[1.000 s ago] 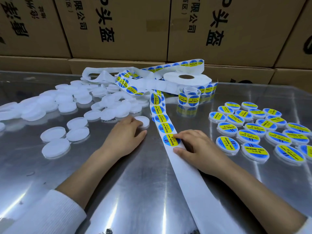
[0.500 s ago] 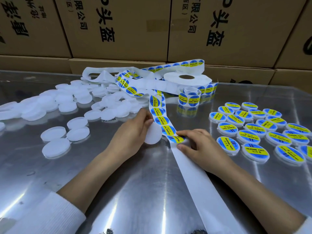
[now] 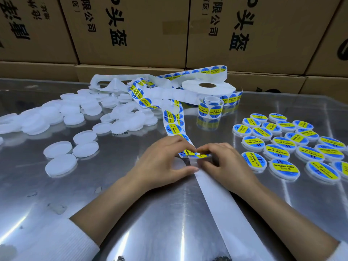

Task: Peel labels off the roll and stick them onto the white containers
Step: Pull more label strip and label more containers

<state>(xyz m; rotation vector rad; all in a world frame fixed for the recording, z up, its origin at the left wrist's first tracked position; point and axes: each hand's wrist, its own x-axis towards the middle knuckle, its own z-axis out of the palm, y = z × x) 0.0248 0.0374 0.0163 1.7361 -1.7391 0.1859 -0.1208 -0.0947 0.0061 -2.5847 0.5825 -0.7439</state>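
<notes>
My left hand (image 3: 162, 164) holds a round white container (image 3: 179, 162) between thumb and curled fingers at the table's middle. Right beside it, my right hand (image 3: 224, 164) pinches a blue and yellow label (image 3: 199, 156) at the end of the label strip (image 3: 172, 122); the label lies over the container's top edge, and both hands' fingertips meet there. The strip runs back to the big white roll (image 3: 209, 87). Bare backing paper (image 3: 226, 213) trails toward me under my right wrist.
Several bare white containers (image 3: 75, 113) lie scattered at the left. Several labelled containers (image 3: 282, 144) sit in rows at the right. A small label roll (image 3: 211, 108) stands before the big roll. Cardboard boxes (image 3: 131, 34) wall off the back of the shiny metal table (image 3: 131, 213).
My left hand picked up a white container from the pile's edge and brought it to the strip. My right hand peeled the end label up, and both hands have now come together.
</notes>
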